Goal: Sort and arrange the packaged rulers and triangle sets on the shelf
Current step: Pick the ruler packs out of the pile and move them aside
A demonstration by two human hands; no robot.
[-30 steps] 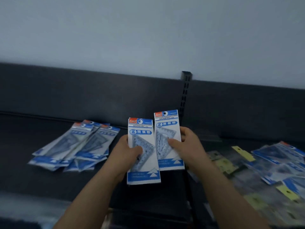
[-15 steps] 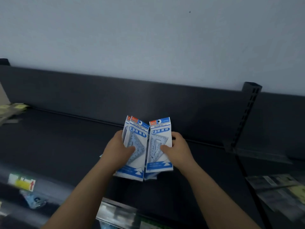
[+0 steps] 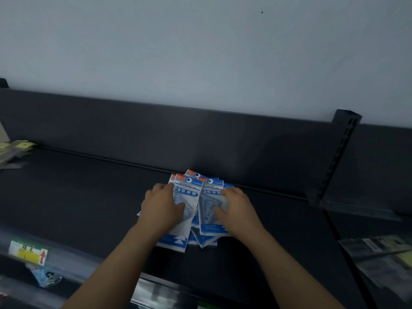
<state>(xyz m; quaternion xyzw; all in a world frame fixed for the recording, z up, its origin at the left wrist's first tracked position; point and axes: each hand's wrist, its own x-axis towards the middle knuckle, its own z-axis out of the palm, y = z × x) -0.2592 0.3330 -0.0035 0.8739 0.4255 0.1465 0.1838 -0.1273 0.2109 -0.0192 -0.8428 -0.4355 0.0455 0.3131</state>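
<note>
Now, centre frame, low on the dark shelf (image 3: pixel 89 197): a fanned pile of triangle-set packets (image 3: pixel 201 240) lies flat just in front of the back panel (image 3: pixel 200 141), its blue-and-white headers pointing at the rear. The left hand (image 3: pixel 161 205) grips the left packet (image 3: pixel 188 194), thumb laid across the clear face and fingers wrapped over the outer edge. The right hand (image 3: pixel 236 210) mirrors it on the right packet (image 3: pixel 210 211), thumb on the face and fingers curled round the far edge. Both wrists are low, forearms coming in from the bottom of the frame and converging, palms turned toward each other. My read is that the two-sided clamp is there to square things up. The top two packets sit side by side with a slight overlap, while corners of the ones beneath poke out crooked at the bottom, so the pile isn't aligned yet. Headers at the back would keep the titles readable in a row. Other packets (image 3: pixel 15 148) lie blurred at the far left edge, with more stock (image 3: pixel 379 259) at lower right beyond the slotted upright (image 3: pixel 334 157), well apart from this pile.
</note>
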